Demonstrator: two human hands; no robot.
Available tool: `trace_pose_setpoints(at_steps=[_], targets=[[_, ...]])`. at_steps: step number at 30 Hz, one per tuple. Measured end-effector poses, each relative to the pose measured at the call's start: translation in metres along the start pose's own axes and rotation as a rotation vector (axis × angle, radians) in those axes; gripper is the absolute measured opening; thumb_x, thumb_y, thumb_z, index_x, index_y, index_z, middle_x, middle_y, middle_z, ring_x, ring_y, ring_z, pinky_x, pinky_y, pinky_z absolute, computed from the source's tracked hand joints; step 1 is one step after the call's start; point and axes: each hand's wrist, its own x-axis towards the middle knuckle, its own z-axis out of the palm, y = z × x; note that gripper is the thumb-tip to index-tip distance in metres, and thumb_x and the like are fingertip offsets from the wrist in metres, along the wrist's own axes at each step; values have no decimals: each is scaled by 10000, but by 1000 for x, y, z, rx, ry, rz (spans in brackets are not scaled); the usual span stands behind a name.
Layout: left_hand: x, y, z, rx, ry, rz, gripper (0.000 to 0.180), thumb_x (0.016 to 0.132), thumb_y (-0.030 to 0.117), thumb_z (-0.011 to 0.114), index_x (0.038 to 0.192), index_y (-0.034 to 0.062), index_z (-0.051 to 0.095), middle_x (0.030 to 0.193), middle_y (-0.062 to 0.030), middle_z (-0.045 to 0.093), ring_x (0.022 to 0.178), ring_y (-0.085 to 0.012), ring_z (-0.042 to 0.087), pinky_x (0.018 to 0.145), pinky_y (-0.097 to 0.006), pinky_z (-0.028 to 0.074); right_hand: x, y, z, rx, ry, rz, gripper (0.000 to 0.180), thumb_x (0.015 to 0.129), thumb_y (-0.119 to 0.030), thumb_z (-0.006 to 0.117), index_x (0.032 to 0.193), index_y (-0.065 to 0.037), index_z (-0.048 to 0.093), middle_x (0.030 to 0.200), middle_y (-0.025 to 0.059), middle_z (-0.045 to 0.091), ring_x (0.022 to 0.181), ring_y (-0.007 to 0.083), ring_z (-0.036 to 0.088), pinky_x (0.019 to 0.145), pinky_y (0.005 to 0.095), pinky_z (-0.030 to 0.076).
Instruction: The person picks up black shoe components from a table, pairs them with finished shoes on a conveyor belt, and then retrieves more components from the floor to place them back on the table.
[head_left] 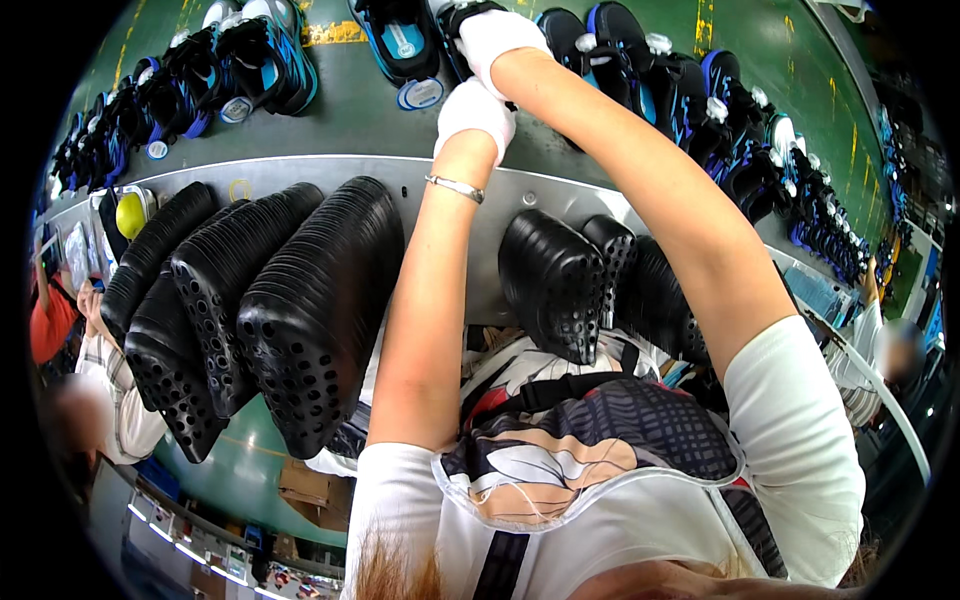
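Note:
Both my arms stretch away from me over the metal edge to a black sneaker on the green surface. My right hand, in a white glove, is bent over the upper part of this shoe, with its fingers closed on it. Just nearer to me, my gloved left hand is closed at the shoe's heel end; its fingertips are hidden. Beside them on the left stands a matching black sneaker with a light blue insole and a round blue-and-white tag at its heel.
Nested stacks of black perforated shoe-shaped plastic inserts lie on the metal ledge left of my arms; another stack lies between them. Rows of sneakers line the green surface both ways. People work at both sides.

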Motion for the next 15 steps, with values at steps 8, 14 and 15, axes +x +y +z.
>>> trace_pose_setpoints(at_steps=[8, 14, 15], targets=[[-7, 4, -16, 107, 70, 54, 343, 833, 307, 646, 1063, 56, 684, 1115, -196, 650, 1061, -348, 617, 903, -406, 507, -22, 10, -13, 253, -18, 27, 315, 892, -209, 501, 1099, -13, 636, 1034, 247, 656, 956, 386, 642, 816, 457, 519], [-10, -29, -15, 273, 293, 212, 396, 865, 378, 610, 1178, 136, 627, 1263, -102, 571, 1103, -343, 581, 893, -453, 503, -188, 29, -51, 345, -3, -270, 288, 907, -320, 482, 914, -75, 632, 873, 177, 644, 857, 371, 613, 770, 460, 489], [-27, -19, -20, 221, 358, 258, 433, 847, 360, 620, 1201, 110, 619, 1285, -161, 542, 1130, -356, 555, 966, -399, 455, -218, 35, -56, 348, -40, -233, 282, 915, -323, 487, 918, -83, 635, 906, 166, 642, 870, 358, 614, 764, 456, 491]])
